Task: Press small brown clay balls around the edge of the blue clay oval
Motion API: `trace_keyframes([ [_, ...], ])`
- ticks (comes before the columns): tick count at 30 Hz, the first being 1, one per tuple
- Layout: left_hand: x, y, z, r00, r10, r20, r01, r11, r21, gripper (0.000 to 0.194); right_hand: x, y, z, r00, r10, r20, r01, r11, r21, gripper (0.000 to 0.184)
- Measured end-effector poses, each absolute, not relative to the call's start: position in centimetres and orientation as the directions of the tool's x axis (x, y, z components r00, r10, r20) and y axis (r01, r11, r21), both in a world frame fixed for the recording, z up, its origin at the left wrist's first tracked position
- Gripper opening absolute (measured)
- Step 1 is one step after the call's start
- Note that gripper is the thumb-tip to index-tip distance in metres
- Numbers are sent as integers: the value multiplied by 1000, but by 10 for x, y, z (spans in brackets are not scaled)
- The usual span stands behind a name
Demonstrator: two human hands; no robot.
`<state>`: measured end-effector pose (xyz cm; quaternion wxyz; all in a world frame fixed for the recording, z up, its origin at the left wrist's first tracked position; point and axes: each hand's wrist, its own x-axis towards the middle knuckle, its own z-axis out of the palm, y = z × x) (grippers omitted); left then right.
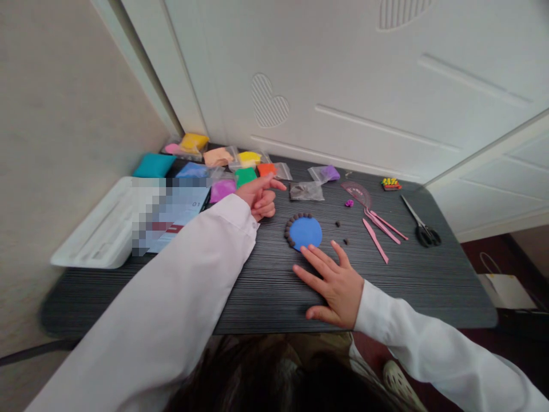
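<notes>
A flat blue clay disc [306, 232] lies on the dark table, with several small dark grey clay balls [290, 227] lined along its left and upper-left rim. My right hand [330, 286] has its fingers spread, two fingertips at the disc's lower edge. Above and left of the disc is my left hand [260, 197], one finger pointing right and the others curled in; anything inside them is hidden. Just beyond its fingertip lies a clear bag [306, 191] of dark clay. Two dark clay bits [338, 224] sit right of the disc.
Several bagged clays, among them green [245, 176] and purple [330, 173], line the back. A white tray [98, 229] and a tablet-like screen [180, 212] stand left. Pink tools [376, 240], a protractor [358, 194] and scissors [422, 226] lie right. A white panel borders the back.
</notes>
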<state>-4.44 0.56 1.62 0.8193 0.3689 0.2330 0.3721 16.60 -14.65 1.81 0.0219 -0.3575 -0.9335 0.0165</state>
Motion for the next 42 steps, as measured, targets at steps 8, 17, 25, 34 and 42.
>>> trace_keyframes([
  [8,-45,6,16,632,770,-85,-419,432,798,32,146,-139,29,-783,621,-13,619,778,-106,70],
  [17,-44,6,14,657,752,-56,-429,434,792,30,164,-148,22,-747,665,20,662,746,-74,72],
  [25,-45,6,14,660,750,-48,-422,423,802,28,149,-140,35,-757,654,-11,650,750,-128,69],
  [34,-43,5,18,628,771,-104,-411,442,797,34,212,-145,62,-392,867,307,834,476,-279,46],
  [42,-42,5,19,618,778,-114,-398,435,808,35,222,-176,30,-452,874,181,823,487,-294,28],
])
